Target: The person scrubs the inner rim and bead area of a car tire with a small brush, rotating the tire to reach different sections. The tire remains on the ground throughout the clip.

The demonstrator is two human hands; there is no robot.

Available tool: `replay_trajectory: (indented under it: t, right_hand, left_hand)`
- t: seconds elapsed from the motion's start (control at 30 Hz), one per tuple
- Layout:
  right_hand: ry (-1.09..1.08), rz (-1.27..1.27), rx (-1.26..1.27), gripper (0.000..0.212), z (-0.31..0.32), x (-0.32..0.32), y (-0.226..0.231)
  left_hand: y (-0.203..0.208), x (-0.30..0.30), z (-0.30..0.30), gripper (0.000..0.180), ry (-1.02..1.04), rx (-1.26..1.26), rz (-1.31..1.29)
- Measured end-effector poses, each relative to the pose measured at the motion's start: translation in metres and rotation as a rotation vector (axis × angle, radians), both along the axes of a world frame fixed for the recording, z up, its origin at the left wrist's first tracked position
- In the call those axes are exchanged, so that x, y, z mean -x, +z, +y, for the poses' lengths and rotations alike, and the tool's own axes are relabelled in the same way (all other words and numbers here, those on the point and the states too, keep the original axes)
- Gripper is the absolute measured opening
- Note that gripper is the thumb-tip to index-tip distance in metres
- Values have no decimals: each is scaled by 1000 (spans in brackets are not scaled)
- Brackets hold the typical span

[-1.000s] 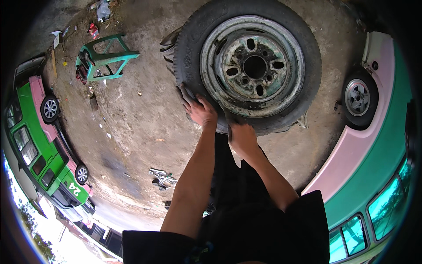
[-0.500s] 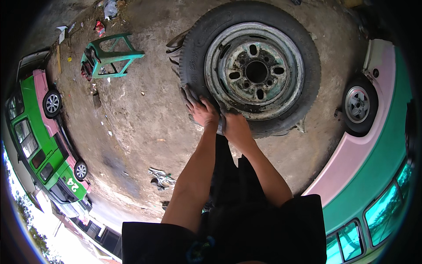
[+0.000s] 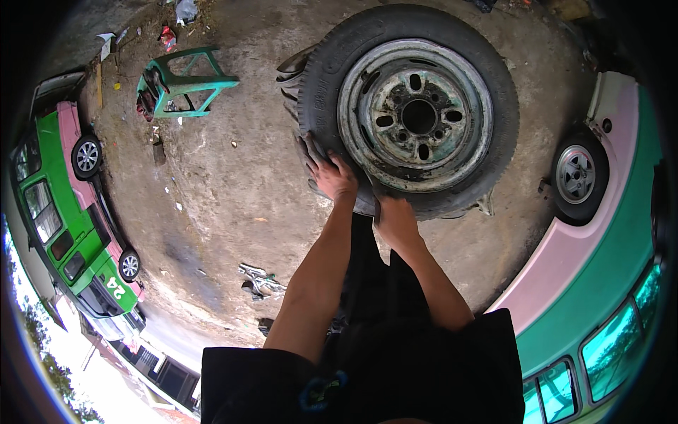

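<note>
A black tyre (image 3: 325,92) on a worn, rusty silver steel rim (image 3: 452,74) lies flat, its open centre facing up. My left hand (image 3: 332,175) rests on the tyre's near left edge, fingers spread over the sidewall and tread, fingertips blackened. Just right of it, my right hand (image 3: 397,219) is at the near edge with its fingers closed around the tyre; some of them are hidden. Dark ragged strips (image 3: 293,74) stick out from beneath the tyre on the left.
A green plastic stool (image 3: 201,85) is at the far left, with litter around it. Metal tools (image 3: 261,280) lie on the ground near my left arm. A green and pink vehicle (image 3: 78,219) stands left; a pink and teal one (image 3: 565,261) stands right.
The tyre, the surroundings and my hands sit slightly farther right in the picture. Both hands keep their places on the tyre's near edge.
</note>
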State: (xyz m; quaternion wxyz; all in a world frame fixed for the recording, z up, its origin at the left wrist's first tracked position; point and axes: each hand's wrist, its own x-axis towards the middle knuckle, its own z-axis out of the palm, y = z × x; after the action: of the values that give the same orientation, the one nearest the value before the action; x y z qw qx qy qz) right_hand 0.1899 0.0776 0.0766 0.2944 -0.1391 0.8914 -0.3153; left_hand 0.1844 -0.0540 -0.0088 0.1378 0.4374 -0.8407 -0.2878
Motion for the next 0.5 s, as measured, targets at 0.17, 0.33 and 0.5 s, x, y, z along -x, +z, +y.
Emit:
replay_trajectory:
  t: [0.17, 0.33, 0.5]
  right_hand:
    - [65, -80, -35, 32, -8, 1, 0]
    - [1, 20, -39, 25, -12, -6, 6]
    - [143, -119, -144, 28, -15, -5, 6]
  left_hand:
    - [-2, -2, 1, 63, 4, -55, -5]
    - [0, 0, -1, 64, 6, -45, 18]
    - [-1, -1, 2, 66, 35, -84, -10]
